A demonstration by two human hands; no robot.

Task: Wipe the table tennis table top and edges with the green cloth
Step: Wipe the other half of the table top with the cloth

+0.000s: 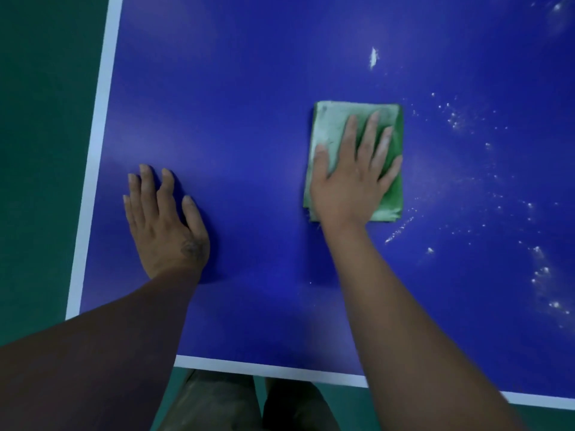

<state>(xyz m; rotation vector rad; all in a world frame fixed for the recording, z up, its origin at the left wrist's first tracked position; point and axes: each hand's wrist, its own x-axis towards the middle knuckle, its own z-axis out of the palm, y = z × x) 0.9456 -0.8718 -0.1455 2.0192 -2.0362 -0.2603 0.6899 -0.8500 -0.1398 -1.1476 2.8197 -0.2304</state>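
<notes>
Head view, the only view on record. I look down on the blue table tennis worktop (249,119), which fills most of the frame. Its white border line (96,157) runs down the left side and along the lower edge. The left forearm covers the corner where the two runs meet.

The green cloth (329,129) lies folded into an upright rectangle, flat on the worktop, right of centre in the frame. Its upper and left parts look pale and dusty, and its right strip is a deeper green.

The right hand (351,178) rests palm down on the cloth. I record its grip as wide: the fingers are straight and spread, point to the top of the frame, and press the cloth flat without curling round it.

The left hand (165,225) lies palm down on bare worktop, left of centre. It is near the left border line but not touching it, and well apart from the cloth. Its grip is likewise wide, with fingers extended and nothing held.

White powder (454,119) is scattered in specks to the right of the cloth and down the right side of the frame. A denser smear (373,57) sits above the cloth.

Green floor (37,119) shows at the left and along the bottom. The person's trousers (217,402) show at bottom centre, below the near edge.
</notes>
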